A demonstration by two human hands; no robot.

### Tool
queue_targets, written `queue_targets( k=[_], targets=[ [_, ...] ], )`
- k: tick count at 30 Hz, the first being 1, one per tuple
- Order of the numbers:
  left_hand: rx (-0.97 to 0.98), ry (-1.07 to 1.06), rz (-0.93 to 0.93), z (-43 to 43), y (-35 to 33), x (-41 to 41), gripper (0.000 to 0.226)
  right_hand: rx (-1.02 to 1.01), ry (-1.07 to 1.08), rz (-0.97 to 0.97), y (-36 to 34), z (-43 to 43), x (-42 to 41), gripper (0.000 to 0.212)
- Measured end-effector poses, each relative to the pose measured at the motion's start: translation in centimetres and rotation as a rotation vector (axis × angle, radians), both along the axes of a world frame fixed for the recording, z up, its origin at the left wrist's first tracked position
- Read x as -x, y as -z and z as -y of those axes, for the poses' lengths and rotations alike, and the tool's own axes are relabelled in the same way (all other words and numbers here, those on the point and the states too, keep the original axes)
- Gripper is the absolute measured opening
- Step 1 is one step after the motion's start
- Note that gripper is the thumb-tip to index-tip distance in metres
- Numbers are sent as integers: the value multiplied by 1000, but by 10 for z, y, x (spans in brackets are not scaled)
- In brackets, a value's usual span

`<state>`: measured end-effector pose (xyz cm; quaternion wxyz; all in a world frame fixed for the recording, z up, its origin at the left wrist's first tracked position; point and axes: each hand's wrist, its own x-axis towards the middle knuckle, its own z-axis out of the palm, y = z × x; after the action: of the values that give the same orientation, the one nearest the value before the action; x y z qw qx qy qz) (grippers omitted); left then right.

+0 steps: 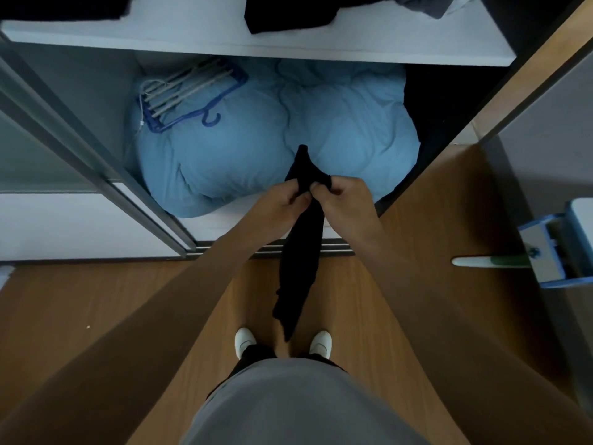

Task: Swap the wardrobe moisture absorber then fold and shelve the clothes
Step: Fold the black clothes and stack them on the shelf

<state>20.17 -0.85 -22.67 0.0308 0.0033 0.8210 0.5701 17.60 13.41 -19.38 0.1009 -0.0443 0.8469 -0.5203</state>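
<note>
A black garment (304,252) hangs unfolded over the wooden floor (96,316) in front of the open wardrobe. The left hand (282,200) and right hand (345,194) hold its top edge, fingers (317,187) pinching the cloth close together. From my remote seat I judge the folding to be under way, with this piece still to be folded and shelved. Dark clothes (288,14) already lie on the white shelf (256,40) above, some of them rumpled. Below, a blue duvet (231,149) carries a bundle of hangers (183,94). I see no moisture absorber, so I cannot tell whether the swap is done.
</note>
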Motion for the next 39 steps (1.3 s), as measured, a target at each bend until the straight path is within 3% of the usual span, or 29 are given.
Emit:
queue_targets(
  k=[2,7,9,12,14,17,20,23,28,33,39],
  targets=[
    [16,39,-17,3,5,-4,14,40,1,-14,-3,0,-5,32],
    [57,27,-93,4,4,-7,15,23,-112,-9,-10,-4,-14,30],
    [86,-11,-101,6,-1,-1,32,27,-162,-6,-13,-11,-19,23],
    [120,14,-102,8,-9,2,43,-6,-153,-155,-16,-27,-16,25],
    [129,55,-94,10,-13,2,43,-90,-192,-253,-21,-35,-7,36],
    [157,151,-58,11,-16,1,37,-158,-441,-292,-29,-36,10,62],
    [214,175,-95,13,-23,1,35,-192,-626,-258,-28,-27,23,67],
    [245,124,-141,21,-27,-1,17,-270,-567,-191,-20,-18,26,55],
    [207,29,-128,31,-25,-8,10,-321,-357,-310,-1,-3,16,20],
    [260,-27,-173,39,-24,-12,17,-135,-258,-305,-2,4,9,17],
    [343,-128,-367,43,-14,-25,17,-80,-324,-284,-21,8,16,16]
  ],
)
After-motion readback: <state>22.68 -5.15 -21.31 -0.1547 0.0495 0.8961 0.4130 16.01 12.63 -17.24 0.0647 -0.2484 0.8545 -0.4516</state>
